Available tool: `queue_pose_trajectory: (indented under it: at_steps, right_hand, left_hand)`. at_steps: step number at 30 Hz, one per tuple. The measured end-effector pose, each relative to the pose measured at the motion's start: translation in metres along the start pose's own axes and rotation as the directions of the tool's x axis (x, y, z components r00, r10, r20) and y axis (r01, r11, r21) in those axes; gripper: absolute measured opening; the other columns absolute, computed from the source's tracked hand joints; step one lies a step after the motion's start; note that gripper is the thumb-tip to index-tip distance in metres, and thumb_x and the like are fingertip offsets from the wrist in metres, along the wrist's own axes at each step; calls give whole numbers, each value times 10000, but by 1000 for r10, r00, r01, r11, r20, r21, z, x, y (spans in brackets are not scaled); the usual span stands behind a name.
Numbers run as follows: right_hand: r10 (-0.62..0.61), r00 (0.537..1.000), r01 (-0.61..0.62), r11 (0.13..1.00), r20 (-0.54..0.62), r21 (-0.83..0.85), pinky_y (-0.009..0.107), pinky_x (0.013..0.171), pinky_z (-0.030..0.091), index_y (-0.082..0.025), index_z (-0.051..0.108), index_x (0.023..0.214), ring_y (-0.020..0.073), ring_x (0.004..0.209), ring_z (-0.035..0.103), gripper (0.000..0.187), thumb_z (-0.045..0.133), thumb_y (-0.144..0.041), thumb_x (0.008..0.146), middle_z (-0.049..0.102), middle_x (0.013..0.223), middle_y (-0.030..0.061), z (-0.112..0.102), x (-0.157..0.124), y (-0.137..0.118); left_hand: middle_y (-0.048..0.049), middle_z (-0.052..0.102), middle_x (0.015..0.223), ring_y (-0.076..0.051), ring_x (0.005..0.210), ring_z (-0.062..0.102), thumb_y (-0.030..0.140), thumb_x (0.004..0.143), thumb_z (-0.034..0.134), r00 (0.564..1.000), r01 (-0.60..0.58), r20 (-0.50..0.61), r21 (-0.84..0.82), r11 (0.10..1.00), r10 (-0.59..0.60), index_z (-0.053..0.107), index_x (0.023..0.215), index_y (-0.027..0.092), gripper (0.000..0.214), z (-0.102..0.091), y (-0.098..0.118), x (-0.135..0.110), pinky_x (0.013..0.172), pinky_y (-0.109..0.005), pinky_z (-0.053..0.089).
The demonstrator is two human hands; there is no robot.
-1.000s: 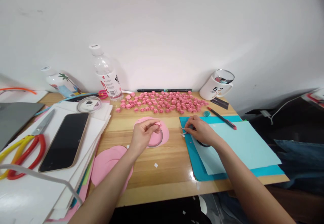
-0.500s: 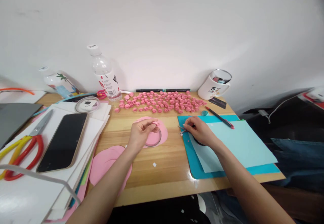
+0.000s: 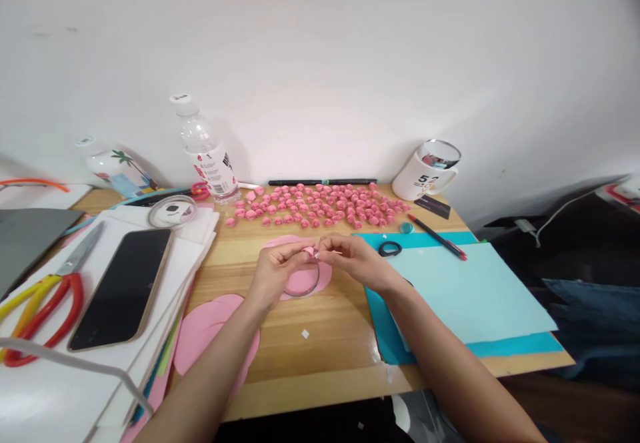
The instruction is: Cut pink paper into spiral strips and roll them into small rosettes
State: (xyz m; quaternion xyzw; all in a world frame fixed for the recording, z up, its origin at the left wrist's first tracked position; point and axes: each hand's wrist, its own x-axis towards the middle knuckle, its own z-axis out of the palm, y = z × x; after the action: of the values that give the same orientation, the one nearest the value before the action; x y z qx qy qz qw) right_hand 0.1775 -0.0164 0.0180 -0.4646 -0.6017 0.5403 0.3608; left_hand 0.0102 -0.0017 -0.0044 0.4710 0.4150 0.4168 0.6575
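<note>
My left hand (image 3: 278, 271) pinches a small pink rolled paper piece (image 3: 310, 251) above a pink paper disc (image 3: 320, 276) with a clear ring on it. My right hand (image 3: 352, 259) has come over and meets the left at that pink piece, fingers pinched on a thin tool or a small bit that I cannot make out. Behind the hands lie several small pink paper rolls (image 3: 320, 204) in rows on the wooden desk (image 3: 325, 336).
Light blue paper (image 3: 465, 296) on teal sheets lies right, with a small black ring (image 3: 389, 249) and a red pen (image 3: 437, 235). A mug (image 3: 427, 175), water bottle (image 3: 205, 153), phone (image 3: 124, 287), scissors (image 3: 45, 296) and a pink cutout (image 3: 210, 329) surround the desk.
My right hand left the teal sheet and moved left to join my left hand at the pink piece, uncovering the black ring. The left hand stayed over the pink disc.
</note>
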Motion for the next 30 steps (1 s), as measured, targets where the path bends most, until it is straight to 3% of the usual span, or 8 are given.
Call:
queue_pose_trajectory:
  at_steps: [6,12,22,25,30]
  right_hand:
    - [2,1000,-3,998,-9,-67,268,649,419,-166,584,707,142,727,523,248,585,-405,774,565,780,25,-6,0,10]
    - [39,998,-36,997,43,-66,252,618,427,-170,569,714,124,676,533,191,591,-350,774,560,761,12,-8,-4,13]
    - [41,990,-26,994,134,-108,266,651,466,-176,564,719,147,705,587,211,595,-376,776,607,745,17,-13,-6,15]
    - [46,994,-33,992,104,-125,271,652,479,-178,572,700,148,696,592,189,616,-353,754,609,748,18,-10,-6,16]
    - [103,994,-107,989,-48,-102,249,589,469,-169,551,668,127,623,576,122,639,-249,696,588,678,3,1,-4,20]
  left_hand:
    - [-57,732,857,-224,763,686,295,601,756,995,98,-2,-46,994,-98,733,845,151,285,0,-6,1,788,-412,557]
    - [-66,734,824,-226,709,693,281,602,755,978,190,101,-43,981,-185,728,851,145,286,-1,-7,2,769,-416,558]
    - [-75,728,834,-250,737,692,320,611,740,964,208,168,-7,978,-204,726,841,132,297,1,-3,-1,739,-418,564]
    - [-65,729,821,-242,716,690,322,591,750,968,188,168,-6,982,-184,730,805,138,282,1,-3,-1,731,-420,569]
    - [-54,733,791,-214,698,690,293,615,733,979,158,126,10,987,-158,733,802,145,239,1,-6,0,742,-383,568]
